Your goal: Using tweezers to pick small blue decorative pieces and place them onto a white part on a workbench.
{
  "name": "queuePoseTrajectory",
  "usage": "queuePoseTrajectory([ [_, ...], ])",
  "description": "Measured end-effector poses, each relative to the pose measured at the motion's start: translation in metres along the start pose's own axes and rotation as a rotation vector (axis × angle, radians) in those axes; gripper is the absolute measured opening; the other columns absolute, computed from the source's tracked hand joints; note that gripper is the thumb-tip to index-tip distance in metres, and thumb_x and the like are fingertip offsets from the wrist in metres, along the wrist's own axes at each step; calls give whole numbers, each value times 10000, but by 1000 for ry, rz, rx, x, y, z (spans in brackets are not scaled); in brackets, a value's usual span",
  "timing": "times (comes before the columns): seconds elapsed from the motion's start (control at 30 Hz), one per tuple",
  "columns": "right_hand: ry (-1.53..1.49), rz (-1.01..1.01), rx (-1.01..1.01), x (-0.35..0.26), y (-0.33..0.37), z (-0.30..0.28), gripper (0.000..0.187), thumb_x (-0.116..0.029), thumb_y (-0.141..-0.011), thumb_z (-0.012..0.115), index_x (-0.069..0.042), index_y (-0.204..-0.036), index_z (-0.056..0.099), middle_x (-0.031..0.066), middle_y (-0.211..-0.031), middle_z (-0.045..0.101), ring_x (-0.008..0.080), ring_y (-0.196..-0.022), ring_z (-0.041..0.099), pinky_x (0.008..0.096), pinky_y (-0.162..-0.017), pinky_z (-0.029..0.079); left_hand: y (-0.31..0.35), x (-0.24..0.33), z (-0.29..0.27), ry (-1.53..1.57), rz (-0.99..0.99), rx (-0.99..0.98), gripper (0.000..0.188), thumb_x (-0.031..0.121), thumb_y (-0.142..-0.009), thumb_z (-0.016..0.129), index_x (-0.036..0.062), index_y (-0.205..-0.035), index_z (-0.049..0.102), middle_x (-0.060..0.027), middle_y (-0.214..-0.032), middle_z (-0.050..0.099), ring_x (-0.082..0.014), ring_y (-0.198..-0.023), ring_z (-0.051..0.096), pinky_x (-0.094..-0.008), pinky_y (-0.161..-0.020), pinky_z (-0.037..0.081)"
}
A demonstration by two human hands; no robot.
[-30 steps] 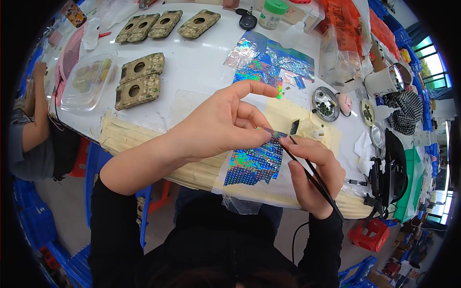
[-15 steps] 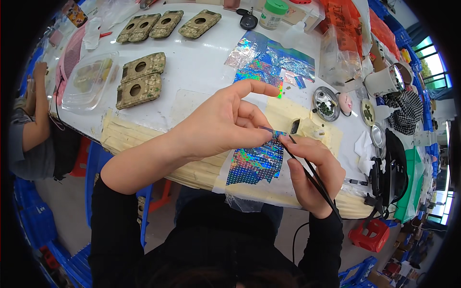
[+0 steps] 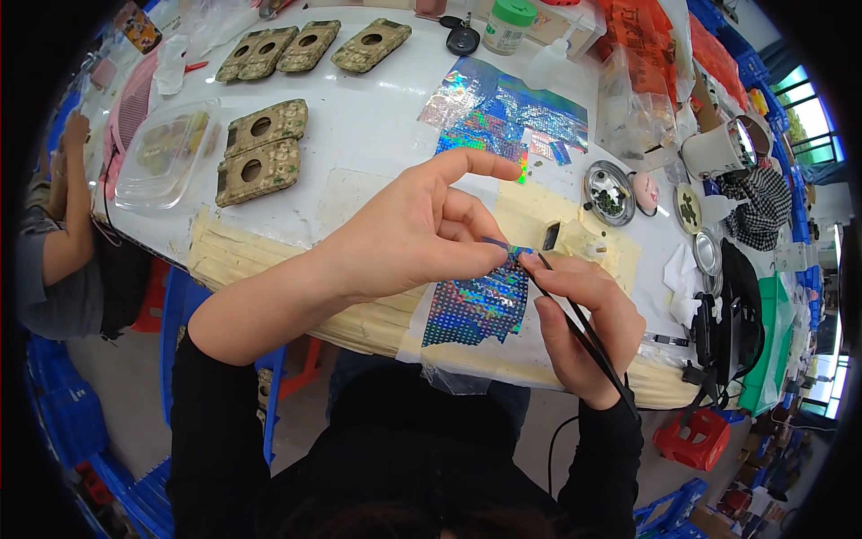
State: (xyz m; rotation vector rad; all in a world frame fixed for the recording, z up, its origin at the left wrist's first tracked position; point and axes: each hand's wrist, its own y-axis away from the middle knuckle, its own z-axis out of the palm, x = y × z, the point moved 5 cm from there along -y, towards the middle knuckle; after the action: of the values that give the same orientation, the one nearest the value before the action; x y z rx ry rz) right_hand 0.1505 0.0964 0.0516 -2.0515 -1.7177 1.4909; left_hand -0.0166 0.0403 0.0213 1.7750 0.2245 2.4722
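Between its thumb and finger, my left hand (image 3: pixel 422 229) pinches the top edge of a shiny blue holographic sheet (image 3: pixel 476 305) dotted with small marks. Its forefinger is raised and bent over the table. My right hand (image 3: pixel 593 319) is closed round black tweezers (image 3: pixel 588 337), whose tips touch or nearly touch the sheet's upper right corner; what they grip there is too small to tell. Below the sheet lies white paper (image 3: pixel 415 332). More holographic sheets (image 3: pixel 512 108) rest farther back on the table.
Camouflage-patterned model tank hulls (image 3: pixel 260 153) stand at the left and far left. A clear plastic box (image 3: pixel 166 157) is beside them. To the right are a metal dish with dark green bits (image 3: pixel 611 193), a green-lidded jar (image 3: pixel 509 27) and a white bucket (image 3: pixel 718 154). Another person's arm (image 3: pixel 76 193) is at far left.
Both hands keep nearly the same pose. The hanging sheet has tilted slightly, and its shine has shifted from multicoloured toward blue.
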Motion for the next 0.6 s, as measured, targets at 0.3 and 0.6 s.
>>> queuePoseTrajectory([
  [0.3, -17, 8, -10, 0, -1, 1, 263, 95, -732, 724, 20, -969, 640, 170, -929, 710, 274, -817, 694, 325, -722, 549, 0, -2, -2, -26, 21, -5, 669, -32, -820, 681, 11, -1413, 373, -32, -819, 689, -56, -743, 652, -182, -663, 486],
  [0.6, -41, 7, -3, 0, -1, 1, 254, 87, -738, 725, 22, -967, 637, 177, -930, 711, 275, -815, 696, 325, -723, 550, 0, -2, -1, 1, 17, -1, 664, -10, -826, 689, 16, -1413, 380, -35, -815, 689, -58, -750, 649, -184, -684, 486],
])
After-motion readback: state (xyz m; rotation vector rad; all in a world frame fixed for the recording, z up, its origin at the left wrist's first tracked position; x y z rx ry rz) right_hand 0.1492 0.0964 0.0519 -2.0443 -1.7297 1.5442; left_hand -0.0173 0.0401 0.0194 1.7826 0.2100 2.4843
